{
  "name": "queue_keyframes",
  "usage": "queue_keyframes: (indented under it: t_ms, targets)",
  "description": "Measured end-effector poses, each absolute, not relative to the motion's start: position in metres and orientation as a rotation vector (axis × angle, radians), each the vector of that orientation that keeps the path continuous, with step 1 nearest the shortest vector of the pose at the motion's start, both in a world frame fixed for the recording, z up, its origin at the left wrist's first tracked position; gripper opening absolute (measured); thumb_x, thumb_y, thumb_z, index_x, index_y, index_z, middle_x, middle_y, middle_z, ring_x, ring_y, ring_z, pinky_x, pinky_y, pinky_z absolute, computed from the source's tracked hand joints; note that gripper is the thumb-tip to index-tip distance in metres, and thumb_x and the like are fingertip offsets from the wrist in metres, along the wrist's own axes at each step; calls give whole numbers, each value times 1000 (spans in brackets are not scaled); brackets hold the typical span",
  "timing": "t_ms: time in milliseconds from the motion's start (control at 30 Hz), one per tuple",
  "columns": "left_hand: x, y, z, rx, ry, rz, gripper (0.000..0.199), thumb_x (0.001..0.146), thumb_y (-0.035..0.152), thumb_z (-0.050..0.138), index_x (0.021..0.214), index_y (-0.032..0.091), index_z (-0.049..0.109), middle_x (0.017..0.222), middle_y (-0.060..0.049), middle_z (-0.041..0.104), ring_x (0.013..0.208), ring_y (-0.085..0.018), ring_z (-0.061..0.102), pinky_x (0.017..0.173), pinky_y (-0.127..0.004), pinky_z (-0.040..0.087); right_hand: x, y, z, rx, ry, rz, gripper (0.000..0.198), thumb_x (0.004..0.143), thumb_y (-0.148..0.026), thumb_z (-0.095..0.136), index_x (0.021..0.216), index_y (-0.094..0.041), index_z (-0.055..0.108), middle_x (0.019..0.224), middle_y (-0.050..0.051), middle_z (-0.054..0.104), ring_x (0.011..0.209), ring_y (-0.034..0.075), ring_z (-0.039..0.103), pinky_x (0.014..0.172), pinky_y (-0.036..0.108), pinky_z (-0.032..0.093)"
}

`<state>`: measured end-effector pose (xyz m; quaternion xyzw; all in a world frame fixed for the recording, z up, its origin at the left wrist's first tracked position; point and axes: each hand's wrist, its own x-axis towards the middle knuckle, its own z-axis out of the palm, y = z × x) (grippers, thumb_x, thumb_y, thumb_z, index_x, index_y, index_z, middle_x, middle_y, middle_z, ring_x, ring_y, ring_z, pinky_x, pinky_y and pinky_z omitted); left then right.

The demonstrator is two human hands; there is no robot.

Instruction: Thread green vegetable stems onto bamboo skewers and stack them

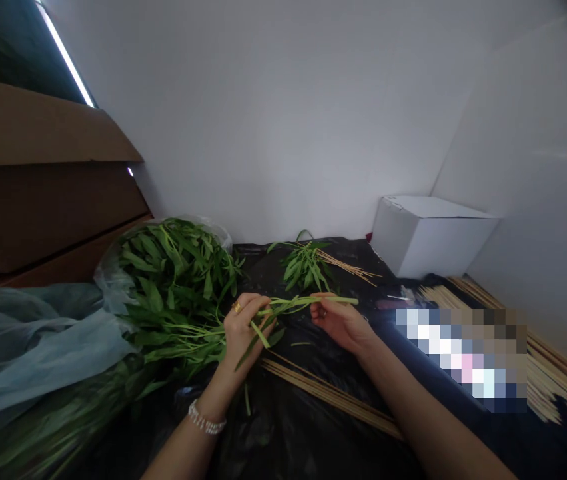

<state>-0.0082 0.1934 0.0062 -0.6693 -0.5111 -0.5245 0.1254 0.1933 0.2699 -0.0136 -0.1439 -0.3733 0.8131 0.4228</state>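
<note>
Toward the left edge of the black plastic sheet (278, 443), leafy greens (178, 267) fill a clear bag (116, 283). The left hand (248, 327) grips green stems (290, 305) over the middle; near the far edge lies a leafy bunch (306, 267). The right hand (340, 323) pinches the stems' other end; farther right stands a white box (436, 243).

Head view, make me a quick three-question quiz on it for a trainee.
1. True or false: the left hand wears a gold ring.
2. What partly wraps the large heap of leafy greens? A, a white box; B, a translucent plastic bag; C, a cardboard box.
3. Fill in the blank: between the left hand and the right hand stretch green ____.

Key: 1, true; 2, B; 3, stems.
</note>
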Motion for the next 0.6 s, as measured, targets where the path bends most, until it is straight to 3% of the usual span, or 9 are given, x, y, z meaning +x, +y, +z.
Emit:
queue_keyframes:
  t_ms: [133,333,500,600]
  targets:
    - [-4,200,7,-1818,-1695,-1923,5,74,18,63,75,19,67,78,-1,61,75,-16,58,70,-27,44,188,267,-17,-366,-943,2043,31,68,-31,82,94,-16,74,73,1,69,68,10,60,64,21,47]
    - [-38,213,18,-949,-1834,-2995,5,67,22,61,70,18,60,58,8,48,47,-6,39,44,-19,29,198,282,-15,-404,-738,1924,20,67,-32,83,76,-19,71,67,-2,67,63,8,58,60,21,47]
    - [-50,213,28,-1071,-1853,-3357,14,70,26,65,76,19,55,69,3,58,67,-13,59,64,-26,50,199,281,-15,-391,-834,1994,23,70,-37,81,76,-18,71,68,-1,67,62,9,58,59,22,46]
    - [-39,207,30,-1411,-1694,-3618,18,75,27,69,86,20,57,58,8,47,54,-7,50,57,-20,47,192,273,-16,-393,-905,2001,25,69,-39,81,76,-17,72,68,0,67,61,9,56,59,23,44]
